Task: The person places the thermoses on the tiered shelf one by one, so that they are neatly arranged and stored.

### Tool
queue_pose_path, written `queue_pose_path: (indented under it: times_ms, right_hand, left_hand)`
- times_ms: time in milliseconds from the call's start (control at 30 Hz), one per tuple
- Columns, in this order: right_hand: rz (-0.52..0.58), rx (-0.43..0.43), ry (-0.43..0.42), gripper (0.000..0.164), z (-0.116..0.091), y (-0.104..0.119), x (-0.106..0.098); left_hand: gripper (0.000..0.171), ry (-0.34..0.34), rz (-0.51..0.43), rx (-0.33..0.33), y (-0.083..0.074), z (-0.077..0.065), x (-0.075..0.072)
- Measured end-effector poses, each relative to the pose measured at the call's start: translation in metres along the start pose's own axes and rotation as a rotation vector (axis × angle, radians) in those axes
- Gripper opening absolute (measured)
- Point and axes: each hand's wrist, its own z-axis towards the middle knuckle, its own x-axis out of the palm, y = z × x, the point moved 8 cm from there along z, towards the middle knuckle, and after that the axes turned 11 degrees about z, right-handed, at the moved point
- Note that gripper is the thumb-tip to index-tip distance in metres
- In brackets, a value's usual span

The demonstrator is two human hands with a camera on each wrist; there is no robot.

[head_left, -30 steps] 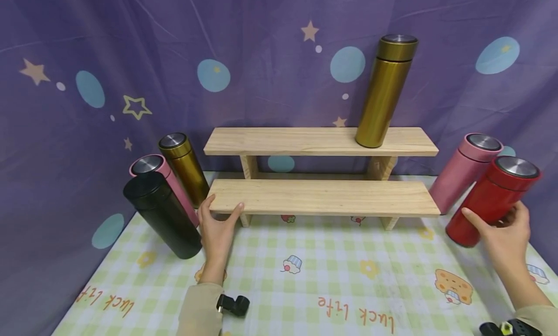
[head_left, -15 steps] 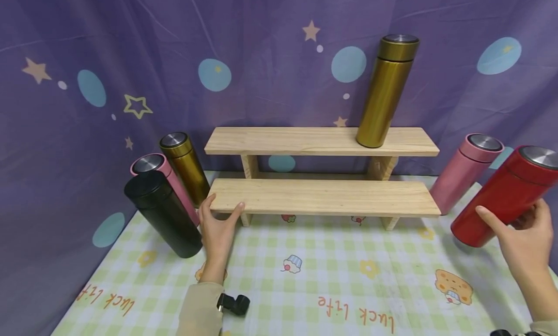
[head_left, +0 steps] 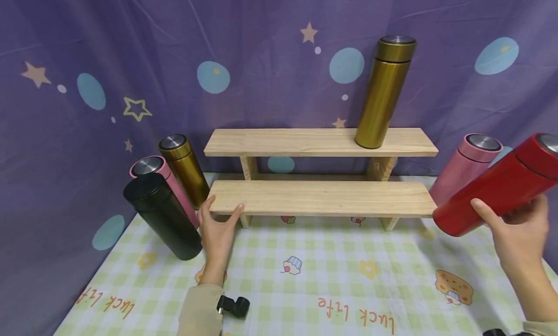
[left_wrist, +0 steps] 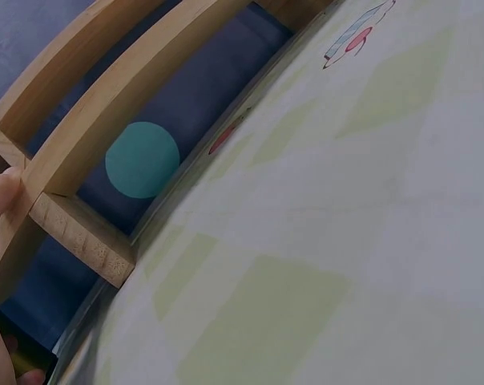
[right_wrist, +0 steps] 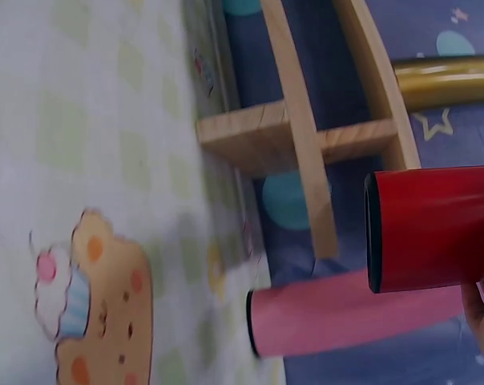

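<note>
My right hand (head_left: 520, 229) grips a red thermos bottle (head_left: 501, 186) with a steel-topped lid, tilted and held off the table at the right end of the shelf. In the right wrist view the red bottle's dark base (right_wrist: 373, 233) points toward the wooden shelf (right_wrist: 302, 136). My left hand (head_left: 218, 234) holds the front left corner of the lower board of the two-tier wooden shelf (head_left: 322, 198), thumb at its front edge, fingers at its left end. On the upper board, toward the right, stands a gold thermos bottle (head_left: 385, 94).
Behind the red bottle stands a pink bottle (head_left: 462, 169). Left of the shelf are a black bottle (head_left: 167, 220), another pink bottle (head_left: 150, 165) partly hidden behind it, and a second gold bottle (head_left: 185, 166). A checked cloth (head_left: 279, 287) covers the table; a purple curtain (head_left: 270, 31) hangs behind.
My right hand has lifted the red bottle off the table, first shifting right, then up and a little left with more tilt. The left hand stays on the shelf corner.
</note>
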Motion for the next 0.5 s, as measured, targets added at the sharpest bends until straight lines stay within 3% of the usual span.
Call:
queue_pose_path:
  times_ms: [500]
  right_hand:
    - [0.05,-0.019,0.138,0.073,-0.007,0.004,0.052]
  left_hand:
    - [0.088,0.002,0.001,-0.002,-0.001,-0.001,-0.001]
